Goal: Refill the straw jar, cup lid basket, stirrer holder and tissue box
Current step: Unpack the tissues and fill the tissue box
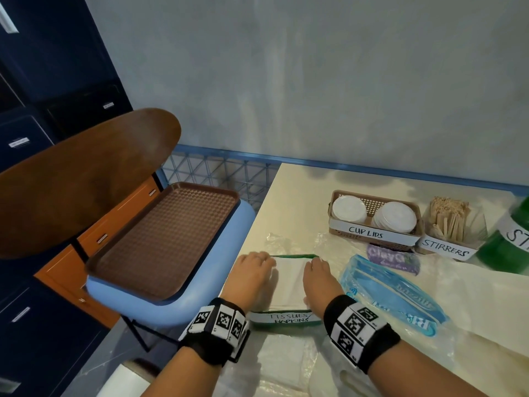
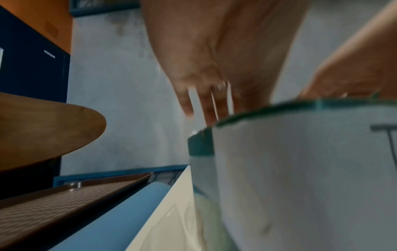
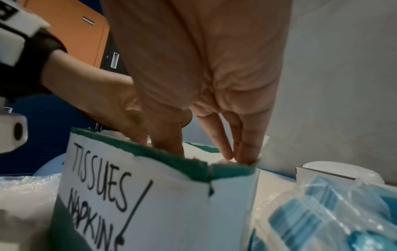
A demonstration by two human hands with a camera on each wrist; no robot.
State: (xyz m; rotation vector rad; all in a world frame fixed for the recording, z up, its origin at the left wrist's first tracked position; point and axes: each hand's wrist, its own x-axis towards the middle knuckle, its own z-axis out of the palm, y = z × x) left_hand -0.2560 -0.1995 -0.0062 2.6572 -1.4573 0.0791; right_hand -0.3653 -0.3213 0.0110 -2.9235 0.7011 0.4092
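Both hands are down in the tissue box [image 1: 286, 320], a green box labelled "TISSUES / NAPKINS" at the near edge of the surface [image 1: 289, 196]. The left hand [image 1: 252, 277] and right hand [image 1: 319, 282] flank a white stack of tissues [image 1: 290, 282] inside it. The right wrist view shows the right fingers [image 3: 247, 144] straight and reaching past the box's rim beside the stack, released rather than clenched; the left fingers [image 2: 206, 105] also look extended along the box's side, though that view is blurred. So the tissue refill seems to be in its last stage, with the stack being seated. Farther back, the lid basket [image 1: 375, 217] holds two piles of white lids and the stirrer holder [image 1: 450, 227] looks full of wooden sticks, so both seem done. The green straw jar [image 1: 509, 242] is cut off at the right edge, and its fill cannot be judged. An emptied-looking blue wrapper [image 1: 392, 293] lies just right of the box.
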